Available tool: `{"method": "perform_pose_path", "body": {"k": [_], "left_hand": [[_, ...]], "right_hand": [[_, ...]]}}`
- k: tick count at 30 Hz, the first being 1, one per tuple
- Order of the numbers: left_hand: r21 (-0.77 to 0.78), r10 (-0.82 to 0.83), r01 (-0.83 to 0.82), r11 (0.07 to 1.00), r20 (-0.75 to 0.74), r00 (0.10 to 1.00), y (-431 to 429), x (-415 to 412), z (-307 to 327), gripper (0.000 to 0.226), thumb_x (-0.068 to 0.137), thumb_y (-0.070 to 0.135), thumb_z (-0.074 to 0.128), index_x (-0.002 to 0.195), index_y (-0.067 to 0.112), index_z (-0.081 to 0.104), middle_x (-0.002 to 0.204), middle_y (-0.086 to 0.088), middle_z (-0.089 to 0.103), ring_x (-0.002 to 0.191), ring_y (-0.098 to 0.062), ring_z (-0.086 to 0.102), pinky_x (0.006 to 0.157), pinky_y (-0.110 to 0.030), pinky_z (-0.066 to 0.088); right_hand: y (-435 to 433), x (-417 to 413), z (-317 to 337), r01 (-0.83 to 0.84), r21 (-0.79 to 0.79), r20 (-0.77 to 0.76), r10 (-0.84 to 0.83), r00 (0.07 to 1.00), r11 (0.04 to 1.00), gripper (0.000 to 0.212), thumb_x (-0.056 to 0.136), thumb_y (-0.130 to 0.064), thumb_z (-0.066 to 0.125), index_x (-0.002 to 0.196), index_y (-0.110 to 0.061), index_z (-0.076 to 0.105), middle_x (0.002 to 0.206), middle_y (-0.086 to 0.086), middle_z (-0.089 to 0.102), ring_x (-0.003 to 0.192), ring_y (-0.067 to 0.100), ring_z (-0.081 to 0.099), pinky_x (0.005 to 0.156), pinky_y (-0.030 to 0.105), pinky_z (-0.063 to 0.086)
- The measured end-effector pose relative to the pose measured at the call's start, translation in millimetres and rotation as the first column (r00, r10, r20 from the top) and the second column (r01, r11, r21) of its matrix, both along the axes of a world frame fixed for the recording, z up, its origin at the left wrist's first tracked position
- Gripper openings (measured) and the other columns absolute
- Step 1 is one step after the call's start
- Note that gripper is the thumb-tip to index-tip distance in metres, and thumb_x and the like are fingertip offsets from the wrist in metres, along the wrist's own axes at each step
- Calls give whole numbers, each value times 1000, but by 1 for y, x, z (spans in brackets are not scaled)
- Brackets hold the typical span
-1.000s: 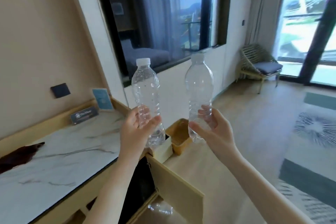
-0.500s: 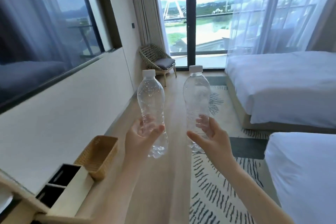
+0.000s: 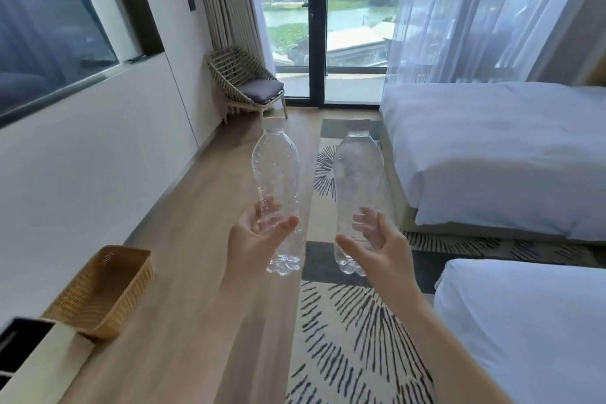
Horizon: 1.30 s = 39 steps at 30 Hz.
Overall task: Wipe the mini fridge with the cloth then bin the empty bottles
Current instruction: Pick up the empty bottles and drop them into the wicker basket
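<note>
Currently upright above the floor (image 3: 210, 239): left hand (image 3: 255, 239) grips left bottle (image 3: 277, 170), right hand (image 3: 382, 248) grips right bottle (image 3: 359, 174), fingers (image 3: 378, 225) wrapped low. Judged empty, light, thin-walled, crushable; hold lower body gently.

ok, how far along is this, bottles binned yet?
Done: wiping can't be confirmed, as no fridge or cloth is in view. In hand: the left hand grips one bottle and the right hand the other bottle, both capped, upright and apparently empty. Left: binning both. No obvious bin shows; the woven basket at lower left might serve.
</note>
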<state>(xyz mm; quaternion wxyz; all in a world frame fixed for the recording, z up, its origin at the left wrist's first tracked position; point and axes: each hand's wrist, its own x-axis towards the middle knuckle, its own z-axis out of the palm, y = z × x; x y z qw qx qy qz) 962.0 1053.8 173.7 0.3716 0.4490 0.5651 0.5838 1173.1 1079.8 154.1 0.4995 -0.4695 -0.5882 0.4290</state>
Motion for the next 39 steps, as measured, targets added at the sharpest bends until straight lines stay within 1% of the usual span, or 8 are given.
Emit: {"method": "perform_pose_path", "body": {"k": [3,9,14,19,22,25,32,39], "left_hand": [[-14,13,-13,1000,30,999,53,-11,-15,58,62,44,86,114,25,68,104,7,76,99,-9,72,75,-13,53],[11,69,-70,997,34,997,184,-65,-24,54,64,47,89,109,26,68,96,11,77,91,-7,73,72,-12,53],[30,114,-116,993,43,993,305,-119,-6,50,66,43,85,110,26,69,96,6,77,89,-11,74,72,-18,56],[29,185,-186,982,39,982,400,-174,6,52,65,41,83,113,26,68,102,3,77,94,-13,74,80,-27,57],[21,255,-256,966,33,966,443,-207,3,54,63,44,83,112,28,67,101,9,77,94,-6,72,77,-18,54],[-11,363,-363,932,45,931,483,-245,-7,54,62,45,83,110,26,68,100,10,77,93,-6,72,84,-29,56],[-51,653,-651,758,47,756,560,-340,-19,45,71,38,86,111,31,67,105,15,75,97,1,69,84,-27,52],[-32,892,-892,450,60,448,550,-420,-17,35,82,20,81,114,22,67,104,17,74,98,5,68,70,-5,48]], "right_hand": [[56,-15,-15,-6,-22,0,6,1000,1000,70,73,-27,87,135,-16,56,118,-2,69,113,7,64,83,12,51],[200,-67,-20,-36,1,29,36,999,999,68,73,-32,86,133,-18,57,118,-5,69,113,6,64,95,27,53],[328,-123,0,-57,47,53,54,997,997,67,73,-36,86,132,-20,58,117,-8,70,111,3,65,95,21,53],[437,-186,6,-132,37,39,131,991,991,64,72,-36,87,128,-20,60,115,-5,71,110,8,67,98,36,54],[494,-226,1,-189,36,33,187,982,981,61,72,-34,88,124,-19,62,113,-5,70,107,6,67,96,35,56],[554,-273,-7,-291,9,15,291,957,957,58,72,-33,88,123,-22,63,112,-7,70,107,2,66,93,27,55],[687,-418,-11,-586,22,-20,587,810,810,45,74,-18,88,107,-36,64,96,-19,71,98,-3,66,83,10,48],[716,-568,-5,-870,19,40,869,494,493,39,76,-20,85,106,-33,64,95,-25,69,94,-7,65,76,9,48]]}}
